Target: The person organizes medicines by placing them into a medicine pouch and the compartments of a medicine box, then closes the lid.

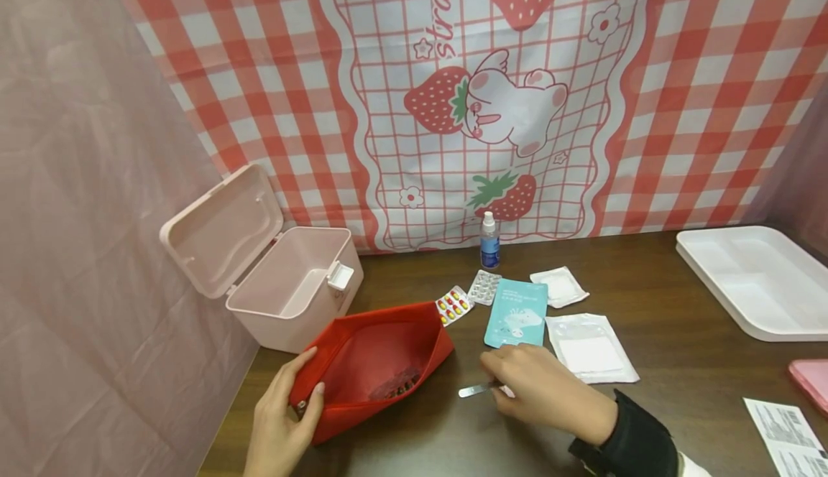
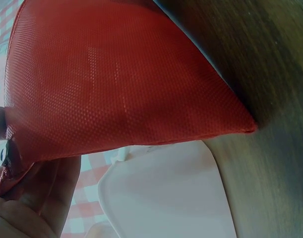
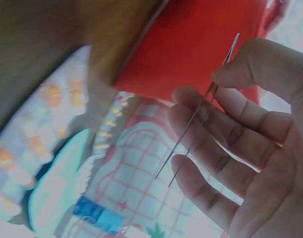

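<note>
My left hand [image 1: 284, 409] grips the left end of an open red zippered pouch [image 1: 382, 348], thumb inside the rim and fingers outside. Something dark, like a blister pack [image 1: 401, 383], lies inside it. To the right of the pouch, my right hand [image 1: 550, 391] pinches metal tweezers [image 1: 475, 390] between thumb and fingers. In the right wrist view the two thin prongs of the tweezers [image 3: 234, 45] stand slightly apart. A pack with orange spots [image 3: 52, 96] shows near that hand in the same view; the hand mostly hides it in the head view.
A lidded pink box [image 1: 291, 319] stands open behind the pouch. Beyond my right hand lie a colourful capsule blister [image 1: 454, 305], a silver blister [image 1: 484, 287], a teal packet [image 1: 517, 312], white gauze packets [image 1: 589, 351] and a spray bottle [image 1: 489, 243]. A white tray [image 1: 718, 283] sits right.
</note>
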Demonstrator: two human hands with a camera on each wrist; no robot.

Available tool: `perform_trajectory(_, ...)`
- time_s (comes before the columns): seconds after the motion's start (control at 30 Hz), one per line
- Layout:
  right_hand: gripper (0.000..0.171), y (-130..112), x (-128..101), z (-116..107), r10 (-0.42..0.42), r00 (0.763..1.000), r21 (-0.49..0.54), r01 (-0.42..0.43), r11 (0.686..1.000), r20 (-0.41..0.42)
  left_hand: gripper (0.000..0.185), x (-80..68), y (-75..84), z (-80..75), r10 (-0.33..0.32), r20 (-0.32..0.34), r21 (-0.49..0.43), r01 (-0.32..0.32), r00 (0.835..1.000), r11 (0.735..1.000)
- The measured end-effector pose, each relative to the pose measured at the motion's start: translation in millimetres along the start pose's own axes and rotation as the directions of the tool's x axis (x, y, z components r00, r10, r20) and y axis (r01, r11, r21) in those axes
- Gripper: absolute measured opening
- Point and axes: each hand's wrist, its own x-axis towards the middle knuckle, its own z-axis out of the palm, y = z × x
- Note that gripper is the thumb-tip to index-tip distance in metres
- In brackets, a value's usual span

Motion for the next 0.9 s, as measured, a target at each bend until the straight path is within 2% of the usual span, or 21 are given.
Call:
perform_trajectory(0.17, 0.022, -10, 16, -4, -0.047, 0.997, -0.004, 0.047, 0.999, -0.058, 0.061, 0.2, 0.2, 0.5, 0.005, 0.001, 0.003, -0.005, 1.0, 1.0)
perform_trajectory(0.4, 0.02, -21, 41, -7, -0.096, 0.991, 0.031, 0.099, 0.995, -0.092, 0.06, 0.1, 0.6, 1.0, 0.007, -0.001, 0.005, -0.007, 1.0, 1.0)
perform_trajectory(0.57, 0.02, -31, 62, -6, -0.173, 0.977, 0.072, 0.182, 0.981, -0.122, 0.058, -0.6, 2.7, 0.1, -0.026, 0.004, 0.005, 0.026, 1.0, 1.0)
perform_trajectory(0.73, 0.019, -40, 80, 4, -0.25, 0.963, 0.083, 0.259, 0.962, -0.106, 0.057, -1.1, 2.6, 0.5, -0.014, -0.002, 0.012, 0.014, 1.0, 1.0)
perform_trajectory(0.9, 0.017, -49, 97, 17, -0.267, 0.963, 0.054, 0.269, 0.962, -0.038, 0.058, 0.0, 1.8, 1.2, 0.009, -0.012, 0.008, -0.009, 1.0, 1.0)
